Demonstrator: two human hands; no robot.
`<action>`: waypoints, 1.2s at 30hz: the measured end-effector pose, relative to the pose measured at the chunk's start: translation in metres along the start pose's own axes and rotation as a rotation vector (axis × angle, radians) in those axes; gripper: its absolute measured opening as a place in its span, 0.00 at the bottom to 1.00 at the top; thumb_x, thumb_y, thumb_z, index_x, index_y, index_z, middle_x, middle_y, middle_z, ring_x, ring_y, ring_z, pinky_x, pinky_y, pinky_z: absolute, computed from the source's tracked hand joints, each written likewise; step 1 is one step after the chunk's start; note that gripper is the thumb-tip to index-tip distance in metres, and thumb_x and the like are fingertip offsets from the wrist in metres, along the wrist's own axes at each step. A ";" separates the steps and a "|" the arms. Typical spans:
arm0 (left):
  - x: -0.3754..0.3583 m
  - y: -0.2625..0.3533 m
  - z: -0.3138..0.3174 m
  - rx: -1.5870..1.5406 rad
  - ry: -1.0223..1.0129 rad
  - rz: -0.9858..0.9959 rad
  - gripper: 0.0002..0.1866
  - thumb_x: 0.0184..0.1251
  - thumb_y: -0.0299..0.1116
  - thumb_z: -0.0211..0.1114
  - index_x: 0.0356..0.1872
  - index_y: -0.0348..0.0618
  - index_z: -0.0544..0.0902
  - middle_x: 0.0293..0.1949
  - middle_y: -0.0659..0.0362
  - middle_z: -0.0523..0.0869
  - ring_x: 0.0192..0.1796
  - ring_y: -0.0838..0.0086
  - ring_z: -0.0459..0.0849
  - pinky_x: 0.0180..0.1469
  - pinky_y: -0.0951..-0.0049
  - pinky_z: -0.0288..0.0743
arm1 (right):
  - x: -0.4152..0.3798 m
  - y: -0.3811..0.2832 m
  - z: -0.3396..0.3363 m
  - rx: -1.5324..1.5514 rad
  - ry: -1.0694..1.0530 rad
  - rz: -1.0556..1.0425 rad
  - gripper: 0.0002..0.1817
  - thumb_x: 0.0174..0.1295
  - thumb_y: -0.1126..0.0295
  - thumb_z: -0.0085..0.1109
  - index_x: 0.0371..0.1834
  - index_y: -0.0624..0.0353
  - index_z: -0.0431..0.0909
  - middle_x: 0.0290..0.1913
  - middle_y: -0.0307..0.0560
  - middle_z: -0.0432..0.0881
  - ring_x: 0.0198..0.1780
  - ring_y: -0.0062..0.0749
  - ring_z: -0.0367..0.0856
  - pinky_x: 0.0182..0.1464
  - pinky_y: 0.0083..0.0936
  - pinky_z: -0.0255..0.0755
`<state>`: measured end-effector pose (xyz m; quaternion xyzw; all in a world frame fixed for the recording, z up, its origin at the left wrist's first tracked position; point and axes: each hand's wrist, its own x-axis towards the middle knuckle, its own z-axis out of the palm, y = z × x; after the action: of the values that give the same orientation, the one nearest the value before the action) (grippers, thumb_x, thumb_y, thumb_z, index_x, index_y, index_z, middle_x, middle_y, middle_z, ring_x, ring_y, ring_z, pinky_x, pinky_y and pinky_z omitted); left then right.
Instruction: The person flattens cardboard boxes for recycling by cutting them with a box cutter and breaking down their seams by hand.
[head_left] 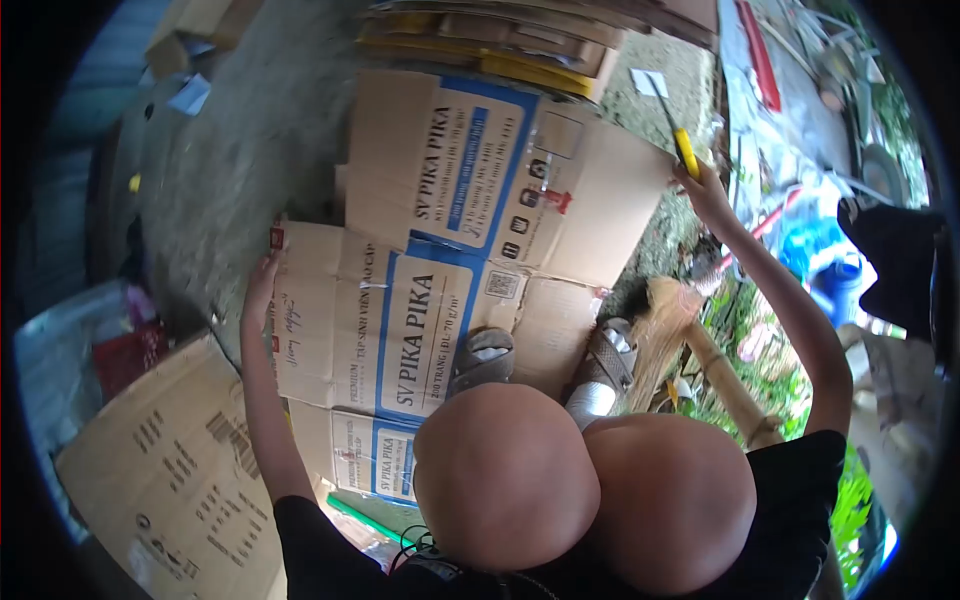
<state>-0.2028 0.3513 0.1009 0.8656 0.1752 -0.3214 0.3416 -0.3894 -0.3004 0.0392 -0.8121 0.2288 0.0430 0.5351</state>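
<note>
A flattened cardboard box (440, 320) with blue bands and "SV PIKA PIKA" print is spread out before me, its folds showing. My left hand (261, 290) grips its left edge, close to a small red label. At the upper right corner of the cardboard, my right hand (706, 192) is closed around a yellow-handled tool (686, 153) with a thin dark blade pointing up and away. The right fingers are right at the cardboard's edge. My sandalled feet (487, 352) overlap the lower part of the box, below my bent knees.
A stack of flattened cardboard (490, 40) lies at the far side. Another printed carton (170, 480) rests at lower left. To the right are a bamboo pole (725, 375), green plants and blue plastic items (835, 275). Concrete floor (240, 130) extends at upper left.
</note>
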 end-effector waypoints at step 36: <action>-0.063 -0.077 0.178 0.366 0.558 0.957 0.21 0.50 0.35 0.60 0.47 0.43 0.71 0.47 0.56 0.71 0.53 0.65 0.69 0.60 0.56 0.60 | -0.014 -0.193 0.380 -0.238 -0.931 -0.046 0.14 0.61 0.61 0.54 0.36 0.61 0.66 0.17 0.36 0.69 0.17 0.15 0.70 0.19 0.17 0.66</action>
<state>-0.3666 0.2754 0.0068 0.9454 -0.2104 0.0840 0.2344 -0.2548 0.1042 0.0464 -0.7670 -0.0594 0.4159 0.4850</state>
